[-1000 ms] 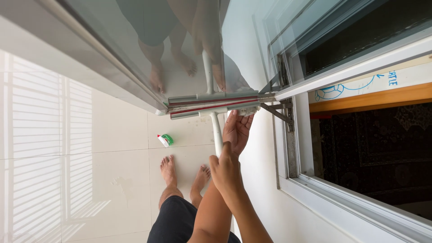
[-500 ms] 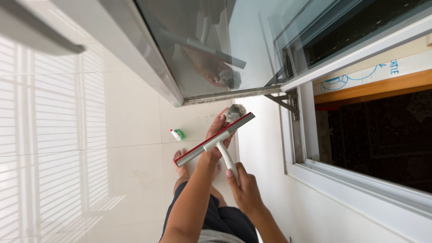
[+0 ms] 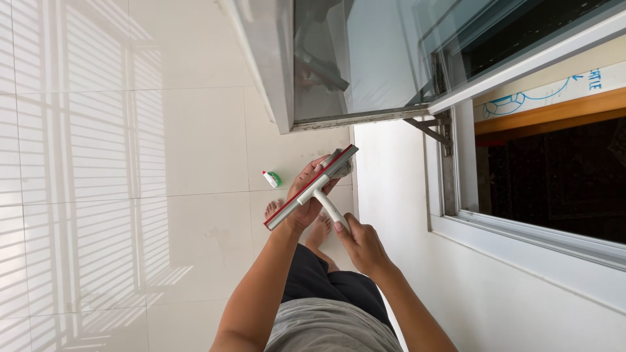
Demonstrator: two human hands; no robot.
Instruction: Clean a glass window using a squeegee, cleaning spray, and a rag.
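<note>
A window squeegee (image 3: 312,188), grey-bladed with a red strip along one edge and a white handle, is held in front of the body, below the lower edge of an open window sash (image 3: 339,65). The blade is tilted, its upper end nearer the sash, its lower end nearer the floor.

The right hand (image 3: 360,246) is closed around the end of the white handle, with the thumb laid along the shaft. The left hand (image 3: 306,195) is placed behind the blade; its fingers are curled over the blade's upper half and pressed against it. A bunched grey cloth (image 3: 340,169) is seen at the blade's upper end, just beside the left fingertips; whether it is pinched by the fingers or only resting against the blade cannot be told.

Bare feet (image 3: 274,208) are seen on the pale tiled floor (image 3: 163,163), partly hidden behind the left hand. A small bottle (image 3: 272,178), white with a green part, lies on the tiles near the feet, well apart from both hands. Striped shadows are cast across the floor on the left side of the view.

The sash is swung outward on a metal stay arm (image 3: 427,129), which is fixed to the white window frame (image 3: 450,163). A reflection is observed in the glass. A dark interior is visible through the opening at the right.
</note>
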